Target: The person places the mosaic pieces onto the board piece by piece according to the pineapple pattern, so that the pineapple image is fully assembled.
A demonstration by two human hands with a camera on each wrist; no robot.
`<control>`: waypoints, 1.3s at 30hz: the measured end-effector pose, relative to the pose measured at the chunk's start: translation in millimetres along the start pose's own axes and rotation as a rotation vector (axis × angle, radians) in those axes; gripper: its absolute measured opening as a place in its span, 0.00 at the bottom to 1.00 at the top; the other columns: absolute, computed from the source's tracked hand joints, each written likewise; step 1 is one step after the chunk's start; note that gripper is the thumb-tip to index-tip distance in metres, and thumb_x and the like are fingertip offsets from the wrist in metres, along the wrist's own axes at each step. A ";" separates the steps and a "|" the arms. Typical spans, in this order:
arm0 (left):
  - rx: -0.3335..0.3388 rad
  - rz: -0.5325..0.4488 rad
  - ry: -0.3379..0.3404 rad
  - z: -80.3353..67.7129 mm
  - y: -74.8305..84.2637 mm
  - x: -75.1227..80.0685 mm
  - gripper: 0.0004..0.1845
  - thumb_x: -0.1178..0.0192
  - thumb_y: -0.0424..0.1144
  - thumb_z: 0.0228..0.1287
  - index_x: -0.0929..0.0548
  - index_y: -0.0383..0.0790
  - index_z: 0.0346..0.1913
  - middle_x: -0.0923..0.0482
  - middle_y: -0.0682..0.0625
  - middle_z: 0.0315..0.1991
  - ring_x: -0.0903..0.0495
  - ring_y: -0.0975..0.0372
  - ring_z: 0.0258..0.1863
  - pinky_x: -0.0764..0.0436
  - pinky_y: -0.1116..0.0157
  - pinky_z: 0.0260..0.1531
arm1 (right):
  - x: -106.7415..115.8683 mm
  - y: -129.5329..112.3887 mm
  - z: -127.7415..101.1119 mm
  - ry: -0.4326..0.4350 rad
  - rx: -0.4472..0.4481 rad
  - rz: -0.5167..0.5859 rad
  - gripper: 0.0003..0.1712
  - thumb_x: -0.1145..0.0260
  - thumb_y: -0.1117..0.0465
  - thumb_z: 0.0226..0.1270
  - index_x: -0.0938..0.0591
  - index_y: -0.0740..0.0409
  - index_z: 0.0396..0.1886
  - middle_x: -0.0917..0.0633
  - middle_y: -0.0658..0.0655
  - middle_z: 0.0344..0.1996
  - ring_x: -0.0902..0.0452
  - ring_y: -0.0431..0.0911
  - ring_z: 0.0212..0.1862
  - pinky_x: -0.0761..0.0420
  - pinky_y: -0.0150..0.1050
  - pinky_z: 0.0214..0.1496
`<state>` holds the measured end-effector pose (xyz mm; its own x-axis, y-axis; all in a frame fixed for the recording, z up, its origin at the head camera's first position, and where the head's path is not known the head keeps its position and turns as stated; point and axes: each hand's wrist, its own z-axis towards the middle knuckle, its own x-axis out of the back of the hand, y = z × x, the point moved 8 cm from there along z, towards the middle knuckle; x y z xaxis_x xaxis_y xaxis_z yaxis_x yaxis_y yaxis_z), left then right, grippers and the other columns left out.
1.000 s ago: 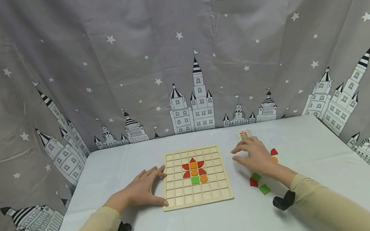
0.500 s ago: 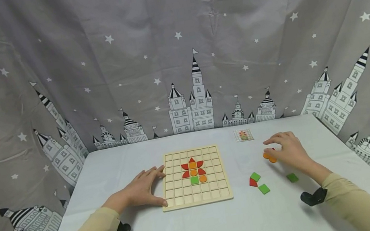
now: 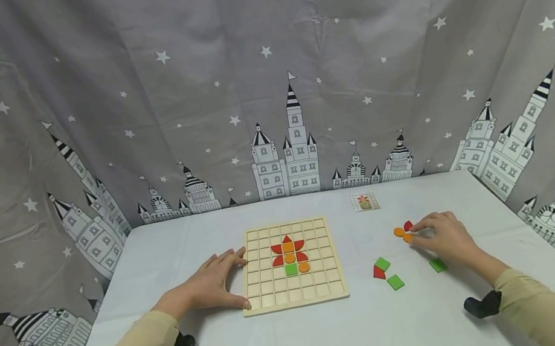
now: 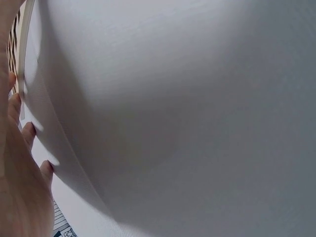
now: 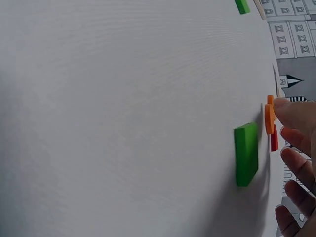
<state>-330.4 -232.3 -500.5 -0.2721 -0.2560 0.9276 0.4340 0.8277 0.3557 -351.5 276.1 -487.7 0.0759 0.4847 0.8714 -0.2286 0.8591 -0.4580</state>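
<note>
My left hand (image 3: pixel 210 285) lies along the left edge of a wooden grid board (image 3: pixel 324 287), its thumb at the near corner and its fingers spread apart. On the board sits a pattern of red, orange and green pieces, with an orange disc (image 3: pixel 304 267) beside a green square (image 3: pixel 291 269). To the right, my right hand (image 3: pixel 445 240) is at a small cluster of two orange discs and a red piece (image 3: pixel 408 226). Its thumb touches an orange disc (image 5: pixel 269 118) in the right wrist view, while the other fingers are loosely bent and apart.
A small pattern card (image 3: pixel 365 202) lies behind the pieces. Two green squares and a red piece (image 3: pixel 378 272) lie between board and right hand. Another green square (image 3: pixel 438 265) lies under the right wrist. A grey castle-print curtain (image 3: pixel 160 95) hangs behind the white table (image 3: pixel 306 345).
My right hand has moved rightward from beside the card, then lower, onto the orange discs. The left hand stays at the board's edge, and the board pattern looks the same.
</note>
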 end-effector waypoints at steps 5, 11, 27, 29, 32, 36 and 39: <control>0.013 -0.002 -0.007 -0.5 -1.1 -0.8 0.57 0.31 0.79 0.41 0.30 0.47 0.70 0.47 0.50 0.81 0.50 0.46 0.80 0.54 0.41 0.78 | -3.2 -1.0 -0.5 0.010 -0.003 0.002 0.21 0.23 0.49 0.61 0.10 0.57 0.48 0.16 0.66 0.52 0.29 0.64 0.55 0.27 0.62 0.55; 0.025 0.006 -0.015 0.5 -1.9 -0.7 0.57 0.31 0.80 0.41 0.30 0.49 0.71 0.48 0.51 0.82 0.51 0.47 0.80 0.55 0.43 0.78 | -7.6 1.9 -1.1 -0.003 -0.043 0.015 0.21 0.24 0.49 0.62 0.10 0.58 0.48 0.17 0.66 0.52 0.30 0.64 0.56 0.28 0.63 0.57; -0.016 0.003 -0.005 0.4 0.4 1.2 0.56 0.31 0.78 0.43 0.29 0.46 0.70 0.46 0.47 0.81 0.49 0.44 0.79 0.53 0.40 0.77 | -12.6 6.0 -3.2 -0.030 -0.105 0.053 0.23 0.26 0.46 0.64 0.12 0.56 0.52 0.19 0.66 0.54 0.33 0.66 0.59 0.35 0.67 0.58; -0.014 0.007 -0.005 0.7 -0.2 0.9 0.56 0.31 0.78 0.43 0.30 0.46 0.71 0.47 0.48 0.81 0.49 0.44 0.79 0.53 0.41 0.77 | -12.4 5.8 -3.2 -0.030 -0.105 0.057 0.23 0.26 0.46 0.64 0.12 0.56 0.52 0.19 0.66 0.54 0.33 0.67 0.59 0.35 0.67 0.58; -0.015 0.007 -0.002 0.7 -0.6 0.8 0.56 0.31 0.79 0.42 0.30 0.46 0.70 0.47 0.48 0.81 0.49 0.44 0.79 0.53 0.41 0.77 | -12.2 5.6 -3.4 -0.026 -0.101 0.058 0.23 0.26 0.47 0.65 0.11 0.56 0.52 0.19 0.66 0.54 0.33 0.66 0.59 0.35 0.67 0.58; -0.017 0.004 -0.005 0.8 -0.7 0.4 0.57 0.31 0.79 0.42 0.29 0.46 0.71 0.46 0.47 0.81 0.49 0.44 0.79 0.53 0.40 0.77 | -12.7 5.8 -3.9 -0.023 -0.093 0.059 0.22 0.27 0.48 0.65 0.11 0.56 0.52 0.19 0.66 0.54 0.33 0.66 0.59 0.35 0.66 0.58; -0.018 0.003 -0.007 1.1 -0.8 0.1 0.57 0.31 0.79 0.42 0.29 0.46 0.71 0.46 0.47 0.81 0.49 0.44 0.79 0.54 0.40 0.77 | -13.6 7.3 -4.4 -0.023 -0.090 0.056 0.21 0.26 0.49 0.65 0.11 0.56 0.52 0.19 0.66 0.53 0.33 0.66 0.59 0.35 0.67 0.58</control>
<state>-331.7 -232.4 -500.8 -0.2766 -0.2501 0.9279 0.4501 0.8194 0.3551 -349.9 276.5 -503.7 0.0428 0.5292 0.8474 -0.1439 0.8426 -0.5189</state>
